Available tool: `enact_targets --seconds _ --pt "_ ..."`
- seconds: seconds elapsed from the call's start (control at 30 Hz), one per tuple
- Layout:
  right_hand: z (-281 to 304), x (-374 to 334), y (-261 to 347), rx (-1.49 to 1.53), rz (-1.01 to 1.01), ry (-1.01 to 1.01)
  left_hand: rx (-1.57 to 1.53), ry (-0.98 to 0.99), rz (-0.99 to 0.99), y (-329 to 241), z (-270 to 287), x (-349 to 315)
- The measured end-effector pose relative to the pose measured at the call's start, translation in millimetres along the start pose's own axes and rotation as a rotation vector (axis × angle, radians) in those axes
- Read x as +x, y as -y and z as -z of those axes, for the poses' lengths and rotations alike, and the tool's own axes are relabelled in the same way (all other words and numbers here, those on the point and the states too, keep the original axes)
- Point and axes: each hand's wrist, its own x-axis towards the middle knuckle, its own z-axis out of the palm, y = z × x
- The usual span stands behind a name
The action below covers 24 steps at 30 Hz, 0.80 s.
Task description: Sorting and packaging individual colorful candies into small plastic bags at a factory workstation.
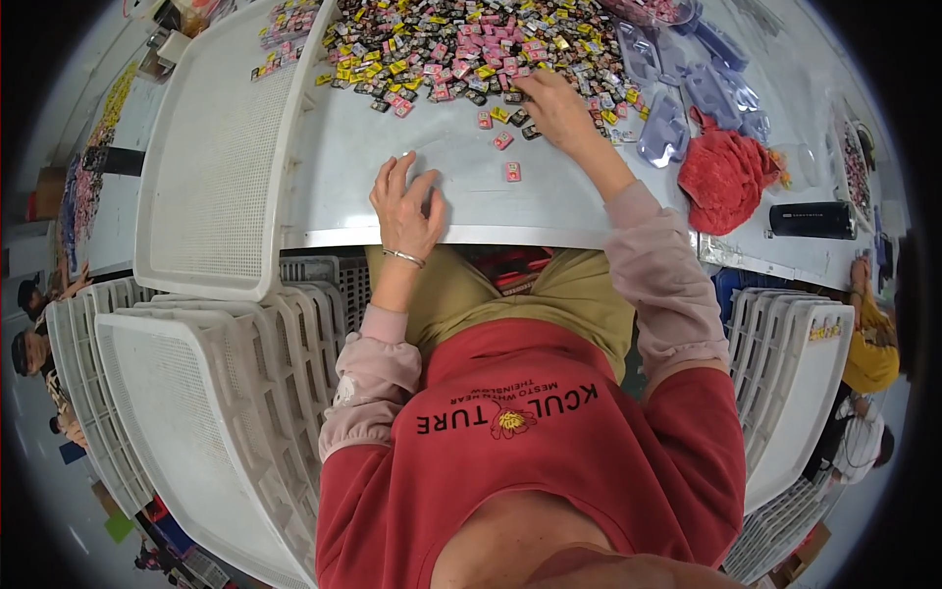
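Small rectangular pieces (456,54) in pink, yellow and black lie in a broad, dense pile over the far part of our pale table (339,191). A few sit loose on the near side of the pile: a pink piece (513,172) is closest to us, with another pink one (503,140) a little beyond it, and yellow and black ones gather near the pile's edge.

Our right hand (564,113) reaches to that near edge, palm down, its fingers bent and pointing in among the pieces. We cannot tell whether the fingertips pinch one or only touch them. Our left hand (407,206) is above the bare table near its front edge, well apart from the pile; its fingers are parted and loosely curled, with a gap by the thumb, and we see nothing in its hold.

To our left lies a large white mesh tray (211,157), with a small group of pieces (285,54) toward its far right corner. On the right we have clear bluish plastic trays (665,130), a crumpled red cloth (724,182) just beside them, and a black cylinder (812,221) lying on its side.
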Motion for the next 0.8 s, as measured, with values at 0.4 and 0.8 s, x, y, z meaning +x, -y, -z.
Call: enact_targets --seconds 0.4,0.8 --pt "32 -69 48 0.177 -0.155 0.218 -0.107 0.005 -0.054 -2 3 3" --pt "-22 8 36 0.102 0.076 0.130 -0.223 -0.151 0.075 -1 5 0"
